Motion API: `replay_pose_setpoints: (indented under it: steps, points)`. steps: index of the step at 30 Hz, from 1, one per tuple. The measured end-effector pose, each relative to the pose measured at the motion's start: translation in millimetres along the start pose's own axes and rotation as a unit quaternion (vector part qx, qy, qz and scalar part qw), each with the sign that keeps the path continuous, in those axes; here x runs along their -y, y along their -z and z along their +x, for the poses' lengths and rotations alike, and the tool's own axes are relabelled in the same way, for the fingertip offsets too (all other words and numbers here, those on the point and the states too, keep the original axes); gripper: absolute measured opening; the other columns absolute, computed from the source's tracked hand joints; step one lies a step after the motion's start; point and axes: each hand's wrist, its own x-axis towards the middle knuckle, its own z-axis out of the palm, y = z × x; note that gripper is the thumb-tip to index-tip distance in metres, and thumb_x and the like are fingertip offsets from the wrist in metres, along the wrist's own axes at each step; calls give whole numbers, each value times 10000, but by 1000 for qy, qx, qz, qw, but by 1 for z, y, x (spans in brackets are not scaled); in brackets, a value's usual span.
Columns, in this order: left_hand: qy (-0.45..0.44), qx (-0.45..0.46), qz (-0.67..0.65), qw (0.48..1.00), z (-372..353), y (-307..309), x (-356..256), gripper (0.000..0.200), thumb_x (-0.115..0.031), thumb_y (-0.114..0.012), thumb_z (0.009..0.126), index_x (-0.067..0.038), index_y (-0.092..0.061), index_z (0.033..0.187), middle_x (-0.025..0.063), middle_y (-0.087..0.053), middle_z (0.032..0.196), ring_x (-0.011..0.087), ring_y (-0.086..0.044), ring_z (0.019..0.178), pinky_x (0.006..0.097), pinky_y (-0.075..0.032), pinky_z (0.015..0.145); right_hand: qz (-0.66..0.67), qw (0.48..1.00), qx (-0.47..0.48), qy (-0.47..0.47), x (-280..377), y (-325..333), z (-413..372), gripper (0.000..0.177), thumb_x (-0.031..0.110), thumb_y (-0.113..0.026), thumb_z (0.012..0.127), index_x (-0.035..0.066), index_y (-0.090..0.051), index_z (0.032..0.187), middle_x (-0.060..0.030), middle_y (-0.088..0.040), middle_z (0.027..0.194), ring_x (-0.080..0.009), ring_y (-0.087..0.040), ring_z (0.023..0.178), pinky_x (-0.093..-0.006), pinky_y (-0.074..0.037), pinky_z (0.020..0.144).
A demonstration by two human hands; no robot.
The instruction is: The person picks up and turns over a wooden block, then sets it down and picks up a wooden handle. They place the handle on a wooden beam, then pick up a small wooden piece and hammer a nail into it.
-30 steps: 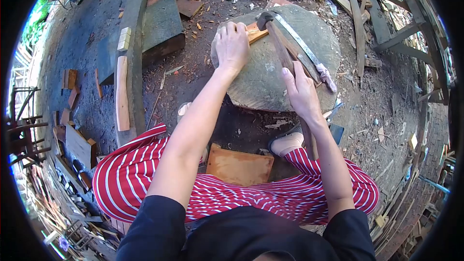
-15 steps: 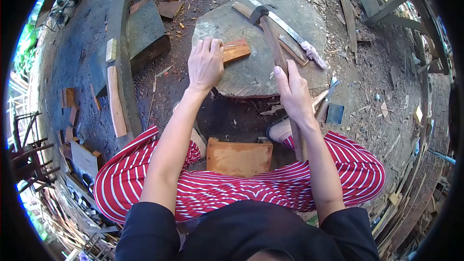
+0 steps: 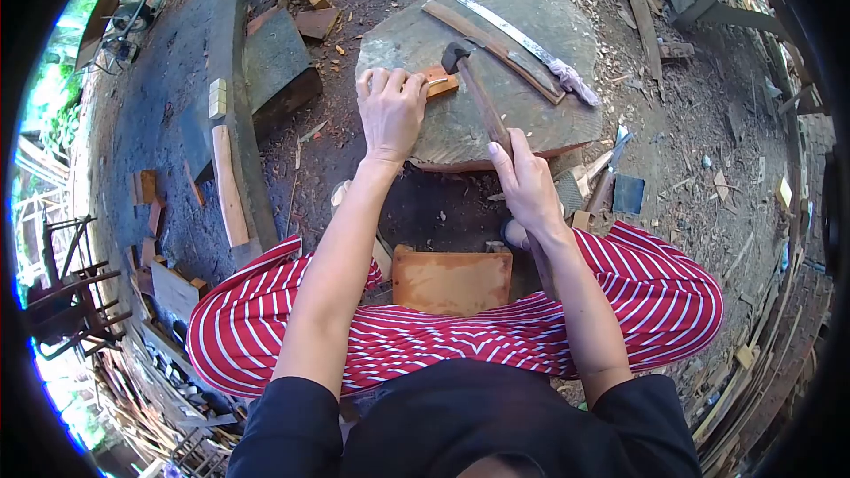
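My left hand (image 3: pixel 392 112) is closed at the left end of a small orange-brown wooden block (image 3: pixel 445 88) on a round stump (image 3: pixel 403 40). A thin, nail-like metal piece (image 3: pixel 436 81) shows at its fingertips, over the block; the fingers' undersides are hidden. My right hand (image 3: pixel 531 184) is wrapped around the long wooden handle of a hammer (image 3: pixel 485 106). The dark hammer head is just above the block's right end, close to the metal piece. The handle's lower end passes behind my right forearm.
On the stump's far side lie a long metal blade (image 3: pixel 509 28) with a cloth-wrapped end and wooden strips (image 3: pixel 531 75). A small wooden stool (image 3: pixel 452 281) stands between my legs. A dark beam (image 3: pixel 239 97) runs along the left, and wood scraps litter the ground.
The hammer head has come down and left, from over the blade to beside the block. My right hand has lowered slightly. My left hand stays at the block; the whole view has shifted slightly.
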Motion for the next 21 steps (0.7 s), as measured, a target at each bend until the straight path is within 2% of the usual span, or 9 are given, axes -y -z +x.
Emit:
replay_pose_setpoints:
  steps: [5, 15, 21]
  points:
    - [50, -12, -7, 999, 2, -6, 1, 100, -211, -710, 841, -124, -717, 890, 15, -641, 875, 228, -575, 936, 395, -369, 968, -9, 1000, 0, -2, -5, 0, -4, 284, 312, -494, 1027, 36, -449, 1075, -260, -597, 641, -474, -622, 671, -531, -440, 569]
    - [48, -15, -36, 998, -1, -3, -5, 109, -212, -731, 819, -125, -720, 885, 15, -640, 859, 227, -570, 932, 391, -365, 971, -5, 1000, -1, 3, -8, -6, 0, 285, 307, -496, 1028, 28, -449, 1062, -265, -592, 634, -477, -614, 656, -533, -435, 559]
    - [70, -47, -27, 996, -4, -8, -6, 95, -211, -728, 823, -130, -699, 862, 18, -637, 864, 233, -566, 933, 395, -365, 963, 1, 1000, 8, -2, -9, -8, 0, 280, 302, -497, 1027, 28, -448, 1060, -270, -594, 643, -480, -614, 663, -536, -437, 562]
